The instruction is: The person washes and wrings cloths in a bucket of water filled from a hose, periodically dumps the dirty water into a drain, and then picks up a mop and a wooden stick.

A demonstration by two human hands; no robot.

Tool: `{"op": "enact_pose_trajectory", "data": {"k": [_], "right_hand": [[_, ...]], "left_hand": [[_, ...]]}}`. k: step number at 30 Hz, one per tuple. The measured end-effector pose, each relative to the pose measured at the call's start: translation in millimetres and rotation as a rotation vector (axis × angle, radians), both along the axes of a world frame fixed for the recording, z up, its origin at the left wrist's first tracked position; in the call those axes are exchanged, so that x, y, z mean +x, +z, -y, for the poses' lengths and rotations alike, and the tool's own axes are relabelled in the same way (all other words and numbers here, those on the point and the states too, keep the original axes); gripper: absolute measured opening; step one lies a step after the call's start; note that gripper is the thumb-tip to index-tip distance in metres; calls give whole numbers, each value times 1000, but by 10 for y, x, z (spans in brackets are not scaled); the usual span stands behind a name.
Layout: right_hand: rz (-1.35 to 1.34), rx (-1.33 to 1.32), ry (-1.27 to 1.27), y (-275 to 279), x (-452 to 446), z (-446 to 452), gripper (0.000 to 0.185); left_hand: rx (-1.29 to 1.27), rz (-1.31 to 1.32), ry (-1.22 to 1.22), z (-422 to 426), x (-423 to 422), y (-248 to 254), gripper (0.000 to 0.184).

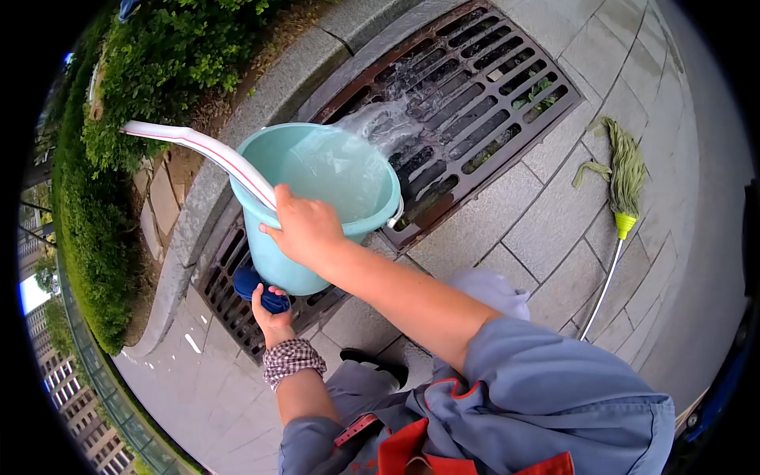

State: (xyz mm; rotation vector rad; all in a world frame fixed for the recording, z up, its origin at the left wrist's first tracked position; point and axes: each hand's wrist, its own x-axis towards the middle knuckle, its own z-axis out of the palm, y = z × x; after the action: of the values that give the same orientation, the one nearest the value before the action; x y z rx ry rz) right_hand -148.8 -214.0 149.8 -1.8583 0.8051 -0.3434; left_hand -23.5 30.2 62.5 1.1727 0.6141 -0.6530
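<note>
A light teal bucket (273, 253) is tipped over a metal drain grate (475, 103), and water (388, 127) pours from its far side onto the slots. My right hand (305, 226) is closed on the near rim of the bucket. A white hose with a red stripe (214, 158) runs over the rim to that hand; whether the fingers also grip it I cannot tell. Low at the bucket's base, my left hand (273, 313) is closed around a dark blue bundle (257, 289), which looks like cloth. A checked band (293, 362) circles my left wrist.
A mop (627, 174) with green strands lies on the paving at the right. The stone kerb (206, 194) and a hedge (170, 59) border the left side. My shoe (376, 364) is just behind the grates. Wide paving slabs (554, 222) surround the grate.
</note>
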Motion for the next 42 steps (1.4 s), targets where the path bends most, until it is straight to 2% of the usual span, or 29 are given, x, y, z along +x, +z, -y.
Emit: {"op": "enact_pose_trajectory", "data": {"k": [7, 12, 14, 22, 25, 28, 33, 35, 38, 42], "right_hand": [[50, 128, 73, -173, 234, -305, 43], [42, 329, 66, -173, 335, -331, 44], [50, 399, 33, -168, 320, -241, 44], [100, 362, -252, -183, 59, 391, 47], [166, 367, -310, -179, 53, 484, 46], [342, 485, -371, -218, 295, 309, 45], [555, 633, -374, -96, 676, -260, 44], [599, 678, -347, -93, 780, -455, 45], [653, 745, -321, -80, 870, -721, 44], [510, 866, -177, -110, 772, -788, 44]], "left_hand": [[209, 158, 36, -599, 27, 510, 19], [247, 290, 27, -688, 206, 952, 14], [265, 341, -10, -601, 317, 1087, 13], [229, 477, -221, 392, 436, 1379, 13], [233, 569, -264, 480, 525, 1502, 14], [131, 664, -294, 501, 630, 1994, 26], [437, 878, -377, 202, 805, 2763, 30], [424, 888, -315, 92, 753, 2940, 33], [492, 918, -288, -51, 664, 3054, 32], [569, 875, -253, -224, 619, 2870, 28]]}}
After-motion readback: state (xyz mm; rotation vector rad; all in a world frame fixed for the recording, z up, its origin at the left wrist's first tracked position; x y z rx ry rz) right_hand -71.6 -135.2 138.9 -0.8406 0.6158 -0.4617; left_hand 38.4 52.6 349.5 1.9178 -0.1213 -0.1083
